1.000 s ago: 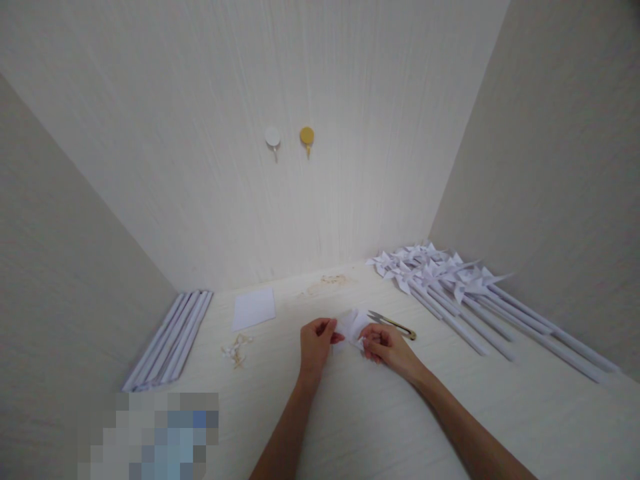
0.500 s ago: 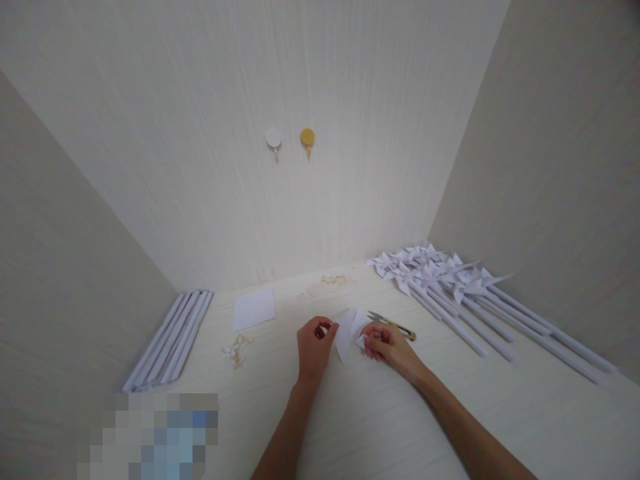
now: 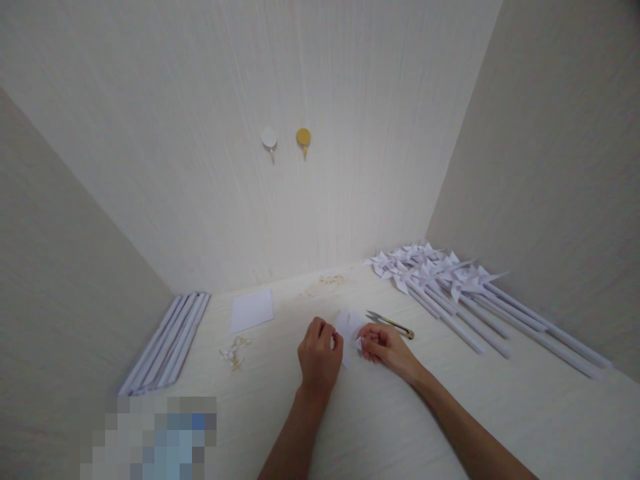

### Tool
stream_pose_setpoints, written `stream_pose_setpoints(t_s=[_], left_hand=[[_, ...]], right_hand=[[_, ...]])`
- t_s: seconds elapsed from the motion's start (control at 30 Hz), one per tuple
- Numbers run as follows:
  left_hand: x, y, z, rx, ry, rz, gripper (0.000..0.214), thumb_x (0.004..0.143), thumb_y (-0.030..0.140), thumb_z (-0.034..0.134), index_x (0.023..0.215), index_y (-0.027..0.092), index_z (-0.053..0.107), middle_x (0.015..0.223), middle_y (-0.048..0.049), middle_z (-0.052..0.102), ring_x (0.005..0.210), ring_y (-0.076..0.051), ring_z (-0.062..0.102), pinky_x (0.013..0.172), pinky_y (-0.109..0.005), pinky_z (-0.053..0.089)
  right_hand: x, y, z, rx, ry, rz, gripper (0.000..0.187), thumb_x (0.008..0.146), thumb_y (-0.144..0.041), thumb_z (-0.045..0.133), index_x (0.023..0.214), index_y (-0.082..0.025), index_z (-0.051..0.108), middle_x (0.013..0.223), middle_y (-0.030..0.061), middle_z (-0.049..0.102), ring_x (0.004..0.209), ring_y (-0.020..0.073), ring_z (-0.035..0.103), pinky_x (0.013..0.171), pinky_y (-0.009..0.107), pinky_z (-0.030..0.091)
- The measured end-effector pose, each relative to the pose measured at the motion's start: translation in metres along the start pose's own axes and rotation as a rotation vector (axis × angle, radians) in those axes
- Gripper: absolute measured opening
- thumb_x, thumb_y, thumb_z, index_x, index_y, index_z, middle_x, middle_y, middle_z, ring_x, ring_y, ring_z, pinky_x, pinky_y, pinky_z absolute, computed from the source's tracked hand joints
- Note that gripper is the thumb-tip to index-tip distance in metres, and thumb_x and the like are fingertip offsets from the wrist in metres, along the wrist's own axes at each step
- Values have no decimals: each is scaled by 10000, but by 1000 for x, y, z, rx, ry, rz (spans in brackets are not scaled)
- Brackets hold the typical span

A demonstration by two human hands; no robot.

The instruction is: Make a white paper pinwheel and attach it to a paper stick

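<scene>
A cut piece of white paper point(image 3: 349, 325) lies between my two hands, its outline slightly smeared, with some corners bent up. My left hand point(image 3: 318, 350) is at its left edge, fingers curled and thumb closed in against them; it appears to pinch the paper, though the contact is hidden. From the other side my right hand point(image 3: 387, 348) pinches a folded part of the same sheet between thumb and fingertips. Just beyond the right hand lies a pair of thread snips point(image 3: 393, 325), blades pointing left.
Paper pinwheels on rolled sticks point(image 3: 450, 293) are piled at the right. Rolled paper sticks point(image 3: 167, 343) lie at the far left, near a flat paper stack point(image 3: 252, 311) and small whitish bits point(image 3: 234, 351). More pale scraps point(image 3: 331, 280) lie by the wall, below two hooks point(image 3: 303, 137).
My left hand has turned over, its knuckles now facing up, and covers more of the paper's left side. My right hand keeps its pinch. The view has shifted slightly.
</scene>
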State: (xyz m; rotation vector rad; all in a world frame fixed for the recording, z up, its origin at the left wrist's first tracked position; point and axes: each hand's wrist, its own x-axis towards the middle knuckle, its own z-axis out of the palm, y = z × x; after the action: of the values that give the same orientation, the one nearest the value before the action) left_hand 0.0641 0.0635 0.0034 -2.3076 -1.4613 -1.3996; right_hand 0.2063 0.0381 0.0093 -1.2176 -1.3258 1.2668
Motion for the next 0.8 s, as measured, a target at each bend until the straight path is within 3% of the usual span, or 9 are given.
stream_pose_setpoints(t_s=[0.27, 0.5, 0.7, 0.8], left_hand=[[11, -3, -10, -606, -300, -165, 177, 557, 49, 430, 464, 175, 347, 941, -78, 589, 447, -52, 432, 416, -193, 344], [21, -10, -19, -808, -539, -290, 175, 589, 173, 535, 439, 152, 448, 970, -89, 601, 592, -100, 528, 430, -174, 343], [35, -24, -37, -989, -986, -275, 107, 563, 175, 593, 663, 134, 597, 1064, -100, 543, 677, -121, 560, 490, -173, 394], [41, -27, -47, -928, -995, -269, 262, 556, 123, 577, 816, 155, 590, 993, -89, 573, 667, -118, 566, 493, -178, 412]], right_hand=[[3, 3, -2, 60, -14, 29, 200, 586, -326, 565, 640, -146, 497, 420, -48, 517, 306, 40, 364, 333, 175, 249], [3, -2, -7, 108, -56, 63, 174, 580, -292, 581, 625, -139, 512, 409, -49, 520, 305, 37, 359, 327, 171, 211], [1, 1, -15, 170, -188, 65, 154, 599, -257, 587, 662, -126, 538, 418, -49, 523, 309, 29, 347, 327, 166, 210], [0, 3, -17, 174, -224, 66, 148, 607, -259, 588, 655, -128, 539, 428, -48, 524, 315, 26, 345, 329, 164, 203]])
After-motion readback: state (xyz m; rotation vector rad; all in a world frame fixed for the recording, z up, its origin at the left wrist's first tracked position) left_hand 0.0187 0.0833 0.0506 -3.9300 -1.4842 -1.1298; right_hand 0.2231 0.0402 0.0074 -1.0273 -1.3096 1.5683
